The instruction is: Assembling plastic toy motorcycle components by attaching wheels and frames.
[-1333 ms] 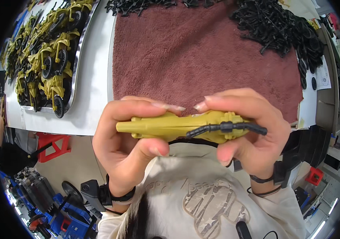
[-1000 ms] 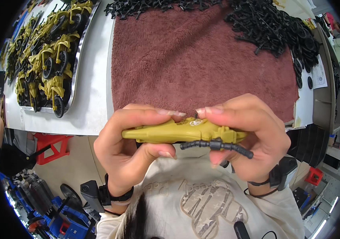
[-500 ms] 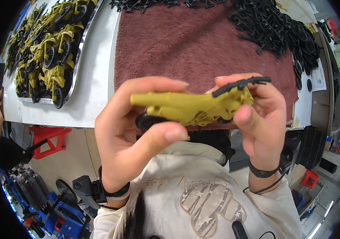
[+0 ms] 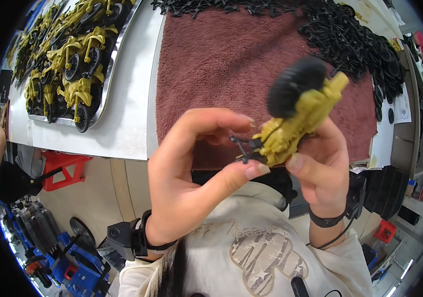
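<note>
Above the towel, a yellow toy motorcycle (image 4: 290, 128) is tilted, with its blurred black wheel (image 4: 295, 86) up toward the far side. My right hand (image 4: 323, 166) is closed round the body from the right, thumb in front and the other fingers partly hidden behind. At the toy's lower left end juts a thin black forked piece, like a handlebar (image 4: 243, 146). My left hand (image 4: 186, 168) curls round this end, its thumb against the toy beside the black piece and its index finger bent above. Its other fingertips are mostly hidden.
A metal tray (image 4: 110, 81) packed with yellow toy motorcycles stands at the left on the white table (image 4: 134, 99). A brown-red towel (image 4: 211, 64) lies in front of me. Black small parts (image 4: 330, 37) and black wheels (image 4: 389, 69) are heaped at the right. A red stool (image 4: 65, 171) stands left.
The toy motorcycle has turned from lying sideways between both hands to a steep tilt, wheel up. My left hand has moved right, from the toy's tail to the end with the black piece.
</note>
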A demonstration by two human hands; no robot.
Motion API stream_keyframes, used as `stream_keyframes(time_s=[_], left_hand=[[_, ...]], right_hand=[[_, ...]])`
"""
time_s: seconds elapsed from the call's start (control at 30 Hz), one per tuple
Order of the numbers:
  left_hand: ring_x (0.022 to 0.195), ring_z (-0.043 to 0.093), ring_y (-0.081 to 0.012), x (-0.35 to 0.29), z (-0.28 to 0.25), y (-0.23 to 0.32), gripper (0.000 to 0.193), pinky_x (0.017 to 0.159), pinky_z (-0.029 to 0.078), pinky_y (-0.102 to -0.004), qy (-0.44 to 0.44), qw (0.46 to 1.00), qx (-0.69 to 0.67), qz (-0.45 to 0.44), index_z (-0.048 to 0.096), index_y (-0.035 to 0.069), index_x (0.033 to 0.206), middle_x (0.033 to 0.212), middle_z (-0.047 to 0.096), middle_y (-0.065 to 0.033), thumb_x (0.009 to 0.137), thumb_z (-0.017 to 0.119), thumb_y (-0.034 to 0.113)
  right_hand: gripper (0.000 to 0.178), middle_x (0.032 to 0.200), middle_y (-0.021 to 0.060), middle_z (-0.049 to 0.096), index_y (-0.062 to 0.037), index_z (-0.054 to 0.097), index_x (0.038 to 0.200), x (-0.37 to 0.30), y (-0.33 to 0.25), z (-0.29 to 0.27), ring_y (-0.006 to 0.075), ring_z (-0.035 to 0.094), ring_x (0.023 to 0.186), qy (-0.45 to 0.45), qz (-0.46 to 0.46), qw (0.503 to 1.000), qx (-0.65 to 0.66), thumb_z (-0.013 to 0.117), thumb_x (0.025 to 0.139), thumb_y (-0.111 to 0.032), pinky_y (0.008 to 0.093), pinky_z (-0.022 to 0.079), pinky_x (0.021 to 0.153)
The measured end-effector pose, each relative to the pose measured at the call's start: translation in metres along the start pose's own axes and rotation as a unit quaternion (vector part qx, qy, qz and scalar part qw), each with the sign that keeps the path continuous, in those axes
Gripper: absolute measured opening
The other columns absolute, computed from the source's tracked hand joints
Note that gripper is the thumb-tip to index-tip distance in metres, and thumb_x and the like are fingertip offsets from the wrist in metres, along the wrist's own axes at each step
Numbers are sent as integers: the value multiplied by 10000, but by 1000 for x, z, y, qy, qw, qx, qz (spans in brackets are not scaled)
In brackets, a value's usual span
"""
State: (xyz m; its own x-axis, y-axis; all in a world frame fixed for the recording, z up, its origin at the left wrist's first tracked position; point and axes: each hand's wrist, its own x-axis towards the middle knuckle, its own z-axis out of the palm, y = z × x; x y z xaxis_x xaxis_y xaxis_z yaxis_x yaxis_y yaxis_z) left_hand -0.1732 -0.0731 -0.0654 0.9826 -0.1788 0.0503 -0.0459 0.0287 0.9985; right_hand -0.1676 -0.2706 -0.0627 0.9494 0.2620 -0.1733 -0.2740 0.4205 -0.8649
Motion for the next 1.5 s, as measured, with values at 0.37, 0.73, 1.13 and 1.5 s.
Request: stream_keyframes(time_s=[0.37,0.73,1.13,1.5], left_hand=[[884,585,-210,-7,10,-9,360,804,447,-312,58,986,58,142,611,-38,998,967,633,-145,738,787,138],[821,613,-219,-6,9,-15,301,748,434,-338,82,975,38,204,675,-5,982,937,668,-105,695,754,39],[815,583,-156,-13,4,-13,442,742,310,-306,80,963,82,244,717,95,934,905,682,-30,509,623,22],[858,612,-201,-7,2,-9,350,792,397,-317,58,981,16,186,674,3,999,938,677,-95,675,724,127]], right_hand=[[464,1088,186,567,42,580,1128,4,7,1,258,596,1017,-90,-177,950,-240,792,755,-135,365,500,892],[347,1048,193,560,38,570,1098,0,3,17,177,635,794,-82,-182,937,-288,714,843,-148,229,539,628],[290,1043,239,533,71,510,1040,-7,1,26,207,634,793,-129,-205,933,-267,691,832,-18,232,566,555],[329,955,169,652,20,667,1015,7,13,18,239,677,852,-57,-263,929,-255,770,703,-3,299,545,712]])
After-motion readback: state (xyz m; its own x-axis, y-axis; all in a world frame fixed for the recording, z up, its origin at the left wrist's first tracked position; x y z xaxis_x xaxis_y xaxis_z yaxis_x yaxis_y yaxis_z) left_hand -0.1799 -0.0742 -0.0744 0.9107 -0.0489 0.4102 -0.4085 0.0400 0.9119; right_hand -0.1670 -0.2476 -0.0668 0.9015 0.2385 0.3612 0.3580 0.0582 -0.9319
